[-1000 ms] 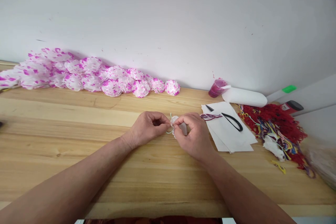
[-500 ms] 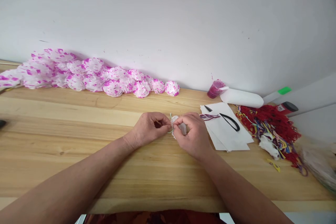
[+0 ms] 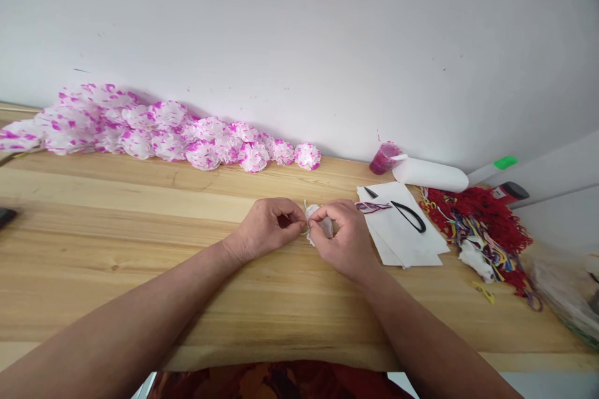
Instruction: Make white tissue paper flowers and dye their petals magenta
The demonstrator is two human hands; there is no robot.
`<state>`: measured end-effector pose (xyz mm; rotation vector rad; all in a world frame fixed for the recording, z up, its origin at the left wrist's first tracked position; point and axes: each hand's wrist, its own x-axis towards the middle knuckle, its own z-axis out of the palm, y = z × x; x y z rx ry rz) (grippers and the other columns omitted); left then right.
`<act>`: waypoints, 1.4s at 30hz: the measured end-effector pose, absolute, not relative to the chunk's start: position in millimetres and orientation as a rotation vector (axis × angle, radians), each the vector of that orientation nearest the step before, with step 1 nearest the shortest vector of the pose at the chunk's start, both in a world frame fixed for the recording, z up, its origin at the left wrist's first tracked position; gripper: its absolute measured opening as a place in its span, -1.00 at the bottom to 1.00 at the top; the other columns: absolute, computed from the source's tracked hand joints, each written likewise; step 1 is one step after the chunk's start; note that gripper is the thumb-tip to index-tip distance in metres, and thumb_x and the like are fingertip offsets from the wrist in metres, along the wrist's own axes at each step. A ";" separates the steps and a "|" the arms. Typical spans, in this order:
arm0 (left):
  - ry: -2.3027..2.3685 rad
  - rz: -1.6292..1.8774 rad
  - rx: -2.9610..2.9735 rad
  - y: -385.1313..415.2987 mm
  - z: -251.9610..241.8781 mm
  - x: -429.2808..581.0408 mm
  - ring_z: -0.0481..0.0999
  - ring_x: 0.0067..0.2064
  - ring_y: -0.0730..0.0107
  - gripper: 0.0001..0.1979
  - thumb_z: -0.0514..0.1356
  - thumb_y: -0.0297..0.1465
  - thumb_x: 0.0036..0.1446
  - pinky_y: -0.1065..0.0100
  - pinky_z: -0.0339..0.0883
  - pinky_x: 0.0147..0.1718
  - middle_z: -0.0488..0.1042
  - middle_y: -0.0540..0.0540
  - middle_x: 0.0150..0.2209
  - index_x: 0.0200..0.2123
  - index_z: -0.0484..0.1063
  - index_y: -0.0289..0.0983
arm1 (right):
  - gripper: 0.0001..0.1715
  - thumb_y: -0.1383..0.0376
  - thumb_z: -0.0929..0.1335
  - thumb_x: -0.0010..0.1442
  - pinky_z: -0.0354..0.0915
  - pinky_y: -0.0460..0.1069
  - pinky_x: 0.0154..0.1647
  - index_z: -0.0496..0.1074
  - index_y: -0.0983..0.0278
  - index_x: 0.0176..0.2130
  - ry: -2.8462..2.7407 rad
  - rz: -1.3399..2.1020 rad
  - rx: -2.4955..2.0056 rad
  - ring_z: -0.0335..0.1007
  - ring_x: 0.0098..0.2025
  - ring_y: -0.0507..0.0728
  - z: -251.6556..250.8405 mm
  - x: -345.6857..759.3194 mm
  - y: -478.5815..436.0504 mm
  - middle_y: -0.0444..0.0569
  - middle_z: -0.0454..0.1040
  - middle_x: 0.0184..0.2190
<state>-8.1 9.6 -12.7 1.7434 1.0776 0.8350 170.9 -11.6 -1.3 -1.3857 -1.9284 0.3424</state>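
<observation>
1. Head view, centre of frame: the right hand (image 3: 344,240) is clamped around a small white paper bundle (image 3: 314,214), held just above the wooden table (image 3: 140,249). The left hand (image 3: 269,227) pinches its other side (fingertips together).
2. Upper left: pink-and-white paper flowers (image 3: 187,137) line the wall.
3. Right of centre: scissors (image 3: 412,215) lie on white sheets (image 3: 402,240).

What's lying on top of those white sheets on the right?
Black scissors and a few striped strands lie on the sheets. Anything under the stack is hidden.
</observation>
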 end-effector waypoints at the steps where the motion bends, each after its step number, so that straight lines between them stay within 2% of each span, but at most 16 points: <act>1: 1.073 0.834 1.761 9.1 -11.9 -7.9 0.50 -0.37 0.41 -0.87 0.20 -0.42 0.07 0.45 0.34 -0.40 0.57 -0.08 -0.38 -0.39 0.56 -0.31 | -0.87 0.43 0.36 0.01 0.28 0.12 -0.11 0.44 0.19 -0.44 -1.936 0.338 -1.380 0.40 -0.22 0.20 -1.8 170.8 -11.7 -0.08 0.53 -0.42; 14: 1.095 0.823 1.728 9.4 -10.9 -8.4 0.51 -0.38 0.41 -0.87 0.20 -0.44 0.05 0.45 0.34 -0.42 0.58 -0.08 -0.39 -0.39 0.57 -0.31 | -0.86 0.43 0.33 0.02 0.27 0.09 -0.14 0.38 0.18 -0.47 -1.914 0.404 -1.407 0.41 -0.27 0.17 -2.2 173.9 -9.0 -0.13 0.52 -0.45; 19: 1.066 0.813 1.737 9.0 -10.0 -8.0 0.53 -0.34 0.36 -0.86 0.20 -0.43 0.07 0.41 0.37 -0.35 0.58 -0.11 -0.36 -0.38 0.57 -0.33 | -0.92 0.37 0.36 0.07 0.27 0.12 -0.09 0.43 0.17 -0.41 -1.890 0.475 -1.434 0.44 -0.21 0.19 -1.5 173.0 -9.4 -0.11 0.57 -0.37; 26: 1.069 0.818 1.754 10.0 -12.5 -9.3 0.51 -0.35 0.41 -0.88 0.20 -0.43 0.06 0.45 0.35 -0.36 0.57 -0.08 -0.35 -0.38 0.55 -0.31 | -0.87 0.40 0.35 0.05 0.26 0.09 -0.15 0.38 0.18 -0.49 -1.906 0.442 -1.444 0.41 -0.28 0.17 -2.6 173.0 -7.8 -0.14 0.53 -0.47; 30: 1.150 0.799 1.646 11.9 -12.6 -10.7 0.45 -0.43 0.46 -0.86 0.20 -0.36 0.10 0.47 0.30 -0.46 0.54 -0.03 -0.43 -0.36 0.52 -0.30 | -0.87 0.39 0.36 0.06 0.27 0.07 -0.17 0.39 0.18 -0.48 -1.872 0.451 -1.435 0.41 -0.29 0.16 -2.4 173.9 -7.1 -0.13 0.53 -0.45; 33: 1.129 0.773 1.476 12.0 -10.1 -9.8 0.48 -0.44 0.43 -0.76 0.22 -0.23 0.14 0.43 0.33 -0.45 0.55 -0.06 -0.41 -0.30 0.48 -0.31 | -0.89 0.39 0.37 0.07 0.27 0.07 -0.17 0.41 0.19 -0.46 -1.860 0.427 -1.417 0.41 -0.28 0.16 -3.5 172.5 -7.9 -0.12 0.54 -0.43; 36: 1.096 0.758 1.347 10.8 -8.6 -7.6 0.48 -0.45 0.41 -0.66 0.30 -0.14 0.06 0.41 0.34 -0.46 0.56 -0.09 -0.39 -0.29 0.46 -0.32 | -0.90 0.39 0.38 0.07 0.26 0.08 -0.17 0.43 0.19 -0.44 -1.860 0.378 -1.372 0.40 -0.28 0.16 -5.8 169.8 -9.1 -0.11 0.55 -0.42; 42: 1.082 0.759 1.274 10.7 -14.3 -6.0 0.47 -0.46 0.44 -0.71 0.30 -0.19 0.08 0.42 0.35 -0.45 0.55 -0.10 -0.42 -0.32 0.49 -0.33 | -0.88 0.42 0.38 0.06 0.24 0.10 -0.14 0.42 0.20 -0.43 -1.875 0.315 -1.328 0.37 -0.25 0.17 -6.3 167.0 -10.1 -0.09 0.55 -0.41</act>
